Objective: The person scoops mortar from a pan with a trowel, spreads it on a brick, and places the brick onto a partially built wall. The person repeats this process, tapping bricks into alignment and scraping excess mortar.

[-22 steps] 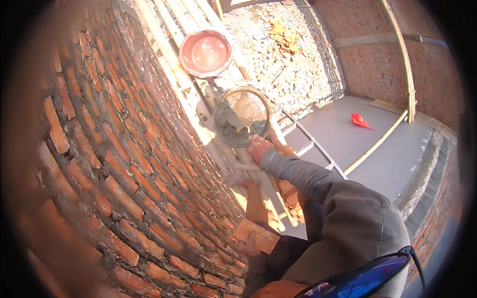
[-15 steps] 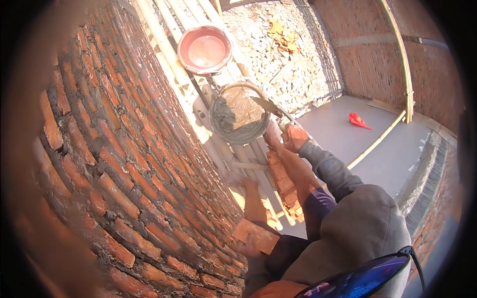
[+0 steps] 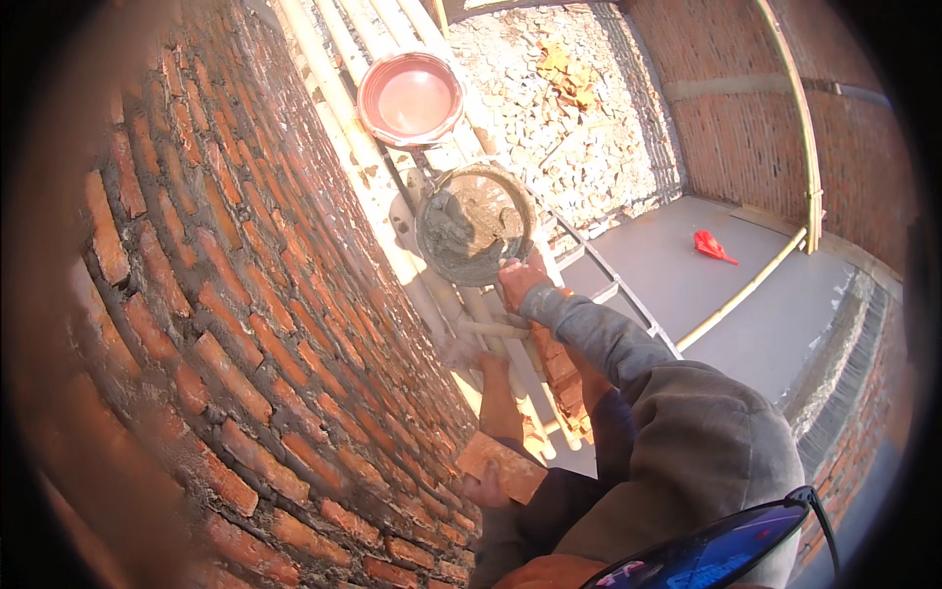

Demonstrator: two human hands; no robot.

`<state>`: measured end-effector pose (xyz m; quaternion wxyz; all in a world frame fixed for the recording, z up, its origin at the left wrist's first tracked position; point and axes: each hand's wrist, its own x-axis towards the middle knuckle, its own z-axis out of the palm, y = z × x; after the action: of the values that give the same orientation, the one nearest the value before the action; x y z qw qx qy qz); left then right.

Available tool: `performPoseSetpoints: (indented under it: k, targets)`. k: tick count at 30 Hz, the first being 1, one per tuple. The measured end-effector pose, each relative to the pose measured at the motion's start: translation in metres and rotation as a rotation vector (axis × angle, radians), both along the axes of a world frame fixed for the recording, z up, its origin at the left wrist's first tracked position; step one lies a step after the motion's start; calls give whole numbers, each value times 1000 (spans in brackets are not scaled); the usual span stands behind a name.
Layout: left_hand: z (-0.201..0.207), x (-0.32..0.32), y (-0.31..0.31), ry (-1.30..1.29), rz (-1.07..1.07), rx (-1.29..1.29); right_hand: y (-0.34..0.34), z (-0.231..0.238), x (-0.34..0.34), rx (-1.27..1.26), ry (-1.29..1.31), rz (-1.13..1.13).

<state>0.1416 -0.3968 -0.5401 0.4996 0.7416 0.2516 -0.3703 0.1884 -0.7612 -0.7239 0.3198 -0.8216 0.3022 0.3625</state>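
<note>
My left hand (image 3: 483, 488) is closed around the end of a flat reddish brick (image 3: 503, 467), low beside the brick wall (image 3: 231, 378). My right hand (image 3: 520, 280) is a closed fist at the near right rim of a dark bucket (image 3: 428, 247). It grips the trowel seen half a second ago, whose blade I cannot make out clearly now. Grey, wet mortar (image 3: 469, 231) fills much of the bucket, with a smeared mound at its right side.
Bamboo poles (image 3: 343, 93) form the platform under the bucket and my bare feet. Beyond stands a reddish basin (image 3: 410, 98) of liquid. Stacked bricks (image 3: 559, 373) lie by my leg. A metal ladder (image 3: 618, 285) leans at the right; a red object (image 3: 713, 246) lies on the grey slab below.
My right hand has moved left and nearer, down to the bucket's rim. The trowel blade, earlier raised over the mortar, no longer shows clearly. My left hand keeps its brick.
</note>
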Motion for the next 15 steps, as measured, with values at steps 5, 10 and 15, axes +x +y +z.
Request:
performPoseSetpoints:
  k: [5, 10, 15]
  targets:
    - [0, 16, -4, 73, 43, -40, -8, 43, -36, -90, -92, 77]
    - [1, 19, -4, 73, 101, -93, -74, 39, -33, -196, -23, -93]
    - [0, 21, 2, 110, 52, -36, -37, -32, 40, -71, -82, -72]
